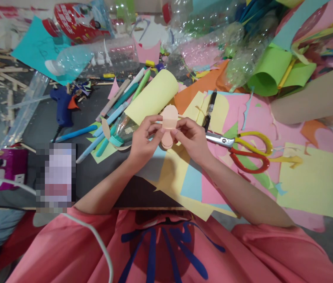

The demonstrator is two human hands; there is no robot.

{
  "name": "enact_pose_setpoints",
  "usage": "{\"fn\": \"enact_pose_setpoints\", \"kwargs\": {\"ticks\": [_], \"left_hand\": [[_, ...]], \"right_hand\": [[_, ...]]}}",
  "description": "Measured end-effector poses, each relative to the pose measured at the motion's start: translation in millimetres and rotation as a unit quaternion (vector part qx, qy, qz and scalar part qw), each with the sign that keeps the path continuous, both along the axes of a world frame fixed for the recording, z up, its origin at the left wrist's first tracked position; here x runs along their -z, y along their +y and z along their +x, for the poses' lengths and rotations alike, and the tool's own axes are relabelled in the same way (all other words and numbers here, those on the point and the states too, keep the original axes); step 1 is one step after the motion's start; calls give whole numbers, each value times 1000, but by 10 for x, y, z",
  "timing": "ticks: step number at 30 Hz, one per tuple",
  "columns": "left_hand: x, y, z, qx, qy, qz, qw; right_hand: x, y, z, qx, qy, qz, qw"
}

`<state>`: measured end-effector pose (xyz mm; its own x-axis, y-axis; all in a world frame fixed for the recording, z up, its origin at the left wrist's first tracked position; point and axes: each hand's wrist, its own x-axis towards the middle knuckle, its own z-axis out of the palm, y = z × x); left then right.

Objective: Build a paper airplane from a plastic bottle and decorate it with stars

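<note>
A peach-coloured paper cutout point(170, 117) with rounded ends and a crease across its middle is held up in front of me. My left hand point(146, 139) pinches its left edge between thumb and fingers. On the other edge, my right hand point(192, 139) pinches it the same way. Just behind lies a rolled pale yellow paper tube point(154, 96) around a clear plastic bottle point(125, 127) with a teal neck. Scissors point(243, 147) with one yellow and one red handle rest to the right of my right hand, near a black pen point(210, 108).
Coloured paper sheets point(311, 181) cover the right side. Several markers point(86, 133), a blue glue gun point(62, 106), a phone point(60, 173) and a purple box point(10, 169) lie leftward. Plastic bottles point(110, 55) crowd the back. Another person's arm point(311, 98) reaches in at the right.
</note>
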<state>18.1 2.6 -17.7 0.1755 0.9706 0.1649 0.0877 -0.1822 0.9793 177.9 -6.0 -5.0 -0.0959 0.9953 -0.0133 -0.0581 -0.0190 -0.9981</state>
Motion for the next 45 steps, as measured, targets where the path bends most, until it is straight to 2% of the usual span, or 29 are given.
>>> {"fn": "enact_pose_setpoints", "kwargs": {"ticks": [5, 12, 22, 30, 34, 39, 45], "left_hand": [[-6, -1, 5, 2, 8, 3, 1000], [-26, -17, 19, 6, 34, 47, 998], [-31, -20, -11, 7, 31, 32, 999], [65, 4, -14, 1, 63, 84, 994], [104, 3, -26, -15, 65, 94, 993], [27, -3, -39, -61, 79, 120, 988], [-66, -10, -40, -36, 112, 120, 986]], "right_hand": [[8, 4, 4, -2, -1, -3, 1000], [27, 14, -21, 12, 5, -16, 1000], [23, 9, -13, 1, -9, -24, 1000], [23, 30, -1, -18, -12, -39, 999], [29, 32, -7, -29, 16, -45, 998], [22, 12, -32, -2, 30, -33, 999], [21, 11, -14, 22, -16, -7, 1000]]}}
